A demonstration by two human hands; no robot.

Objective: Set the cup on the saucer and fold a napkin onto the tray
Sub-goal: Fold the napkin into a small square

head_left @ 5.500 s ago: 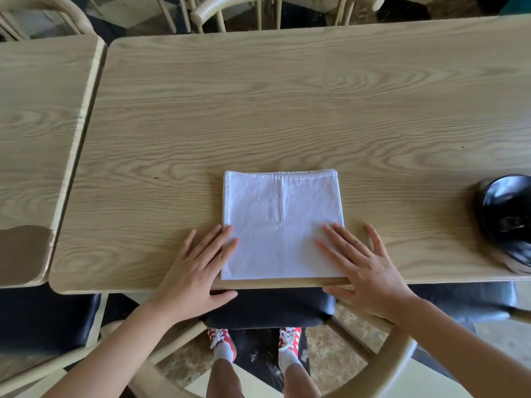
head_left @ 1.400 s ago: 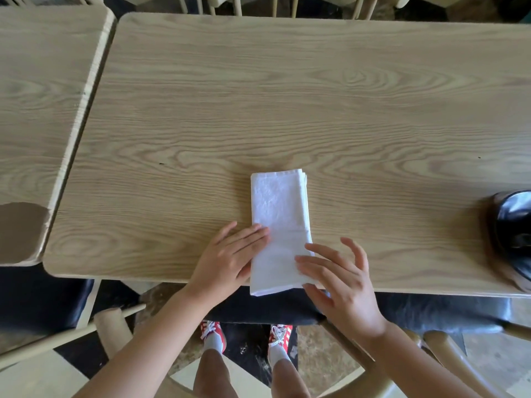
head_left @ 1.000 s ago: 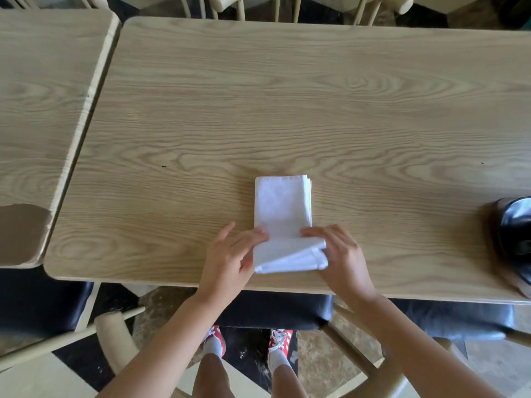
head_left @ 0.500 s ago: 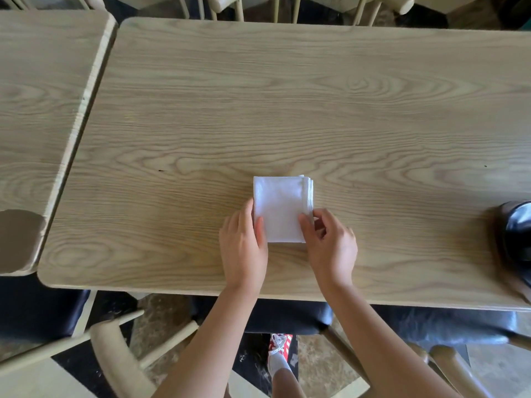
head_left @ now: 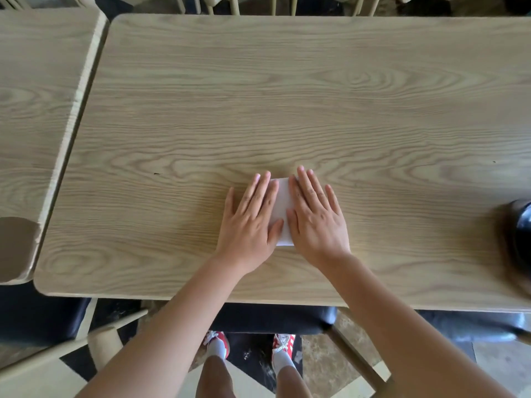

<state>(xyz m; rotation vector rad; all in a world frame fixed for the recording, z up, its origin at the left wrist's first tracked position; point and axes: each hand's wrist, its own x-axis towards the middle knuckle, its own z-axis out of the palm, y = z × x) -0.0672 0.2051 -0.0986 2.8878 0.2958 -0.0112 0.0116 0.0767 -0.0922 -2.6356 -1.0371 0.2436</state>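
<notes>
A white napkin (head_left: 283, 208), folded small, lies on the wooden table (head_left: 287, 96) near its front edge. My left hand (head_left: 250, 219) lies flat on its left part and my right hand (head_left: 314, 216) lies flat on its right part, fingers spread and pointing away from me. Only a narrow white strip shows between the two hands. A glossy black object (head_left: 521, 234) sits at the right edge of the view, cut off and blurred; I cannot tell whether it is the cup or the saucer. No tray is in view.
A second wooden table (head_left: 37, 110) stands to the left across a narrow gap. Chair backs line the far side (head_left: 235, 2). A black-cushioned chair (head_left: 275, 320) is below the front edge, another chair (head_left: 86, 349) at lower left.
The napkin went from a wide square to a narrow strip and then to a small square. Both hands have moved from its near corners to lie flat on top of it.
</notes>
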